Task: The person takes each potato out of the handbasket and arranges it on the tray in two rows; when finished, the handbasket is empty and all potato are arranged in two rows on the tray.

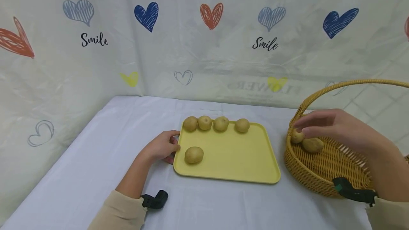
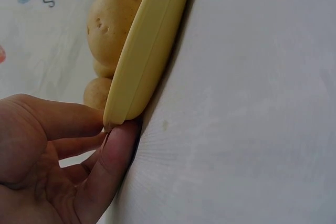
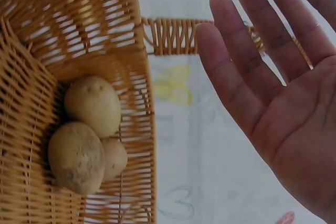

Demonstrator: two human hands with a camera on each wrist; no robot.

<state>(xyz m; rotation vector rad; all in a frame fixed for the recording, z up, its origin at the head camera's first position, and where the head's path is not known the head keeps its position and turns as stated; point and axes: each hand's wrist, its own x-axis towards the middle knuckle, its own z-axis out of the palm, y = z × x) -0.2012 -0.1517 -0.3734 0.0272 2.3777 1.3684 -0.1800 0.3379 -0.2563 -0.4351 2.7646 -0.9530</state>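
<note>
A yellow rectangular tray (image 1: 233, 152) lies on the white cloth. My left hand (image 1: 162, 147) pinches its left edge, with the thumb and fingers on either side of the rim in the left wrist view. Several potatoes sit in a row along the tray's far edge, and one potato (image 1: 194, 154) lies near its front left. To the right stands a wicker basket (image 1: 298, 169). Over it hovers my right hand (image 1: 343, 130), its fingers extended and the palm bare in the right wrist view. Three potatoes cluster inside the basket, among them a blotchy potato (image 3: 77, 157).
The basket's tall arched handle (image 1: 351, 82) rises above the right hand. A white backdrop (image 1: 191, 52) printed with hearts and "Smile" hangs behind the table. White cloth (image 1: 105, 159) spreads left of the tray and in front of it.
</note>
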